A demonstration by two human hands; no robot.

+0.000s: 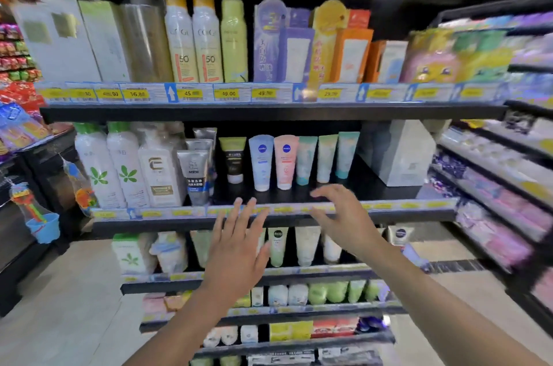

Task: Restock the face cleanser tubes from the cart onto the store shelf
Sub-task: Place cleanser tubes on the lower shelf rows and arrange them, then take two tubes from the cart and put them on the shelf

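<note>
A dark rack point(529, 109) at the right stands on pale floor point(59, 300).

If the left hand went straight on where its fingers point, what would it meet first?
The left hand would likely meet the shelf's price strip, then the blue tube; depth unclear.

**Bright store light, smeared edges**

Even, bright light falls from above, and dark shadow sits under the upper shelf point(269, 112). The centre is fairly sharp, while the right and left edges smear into blur. Wide-angle distortion bows the lines, and a glare spot whitens the price labels point(191, 93).
</note>
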